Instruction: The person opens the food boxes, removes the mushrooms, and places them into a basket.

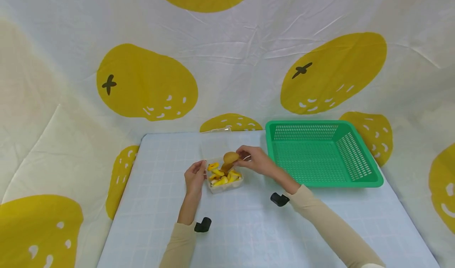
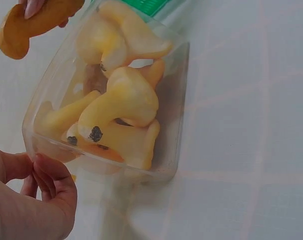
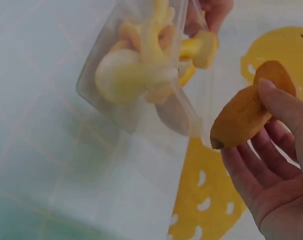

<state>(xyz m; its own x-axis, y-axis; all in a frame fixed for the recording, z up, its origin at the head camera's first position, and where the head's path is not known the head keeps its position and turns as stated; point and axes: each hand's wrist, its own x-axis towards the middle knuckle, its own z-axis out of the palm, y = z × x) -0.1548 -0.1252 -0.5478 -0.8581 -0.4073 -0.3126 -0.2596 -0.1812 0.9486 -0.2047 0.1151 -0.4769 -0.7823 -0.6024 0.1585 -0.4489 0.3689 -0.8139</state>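
1. The right hand [image 1: 256, 162] pinches a brown-orange mushroom-shaped toy [image 1: 229, 160] between thumb and fingers [image 3: 279, 107], holding it just above the far rim of a clear plastic box [image 1: 227, 184].
2. The clear plastic box stands near the middle of the pale blue checked tabletop [image 1: 249, 228], slightly toward the far edge, and holds several yellow mushroom-shaped toys [image 2: 124, 100] piled together.
3. The left hand [image 1: 195, 177] grips the box's left wall, its fingers [image 2: 54, 175] curled against the rim.
4. A green perforated plastic basket [image 1: 359, 169] sits at the tabletop's far right corner, just beside the right hand.
5. A white cloth printed with large yellow fruit shapes [image 1: 145, 82] hangs behind and around the tabletop.
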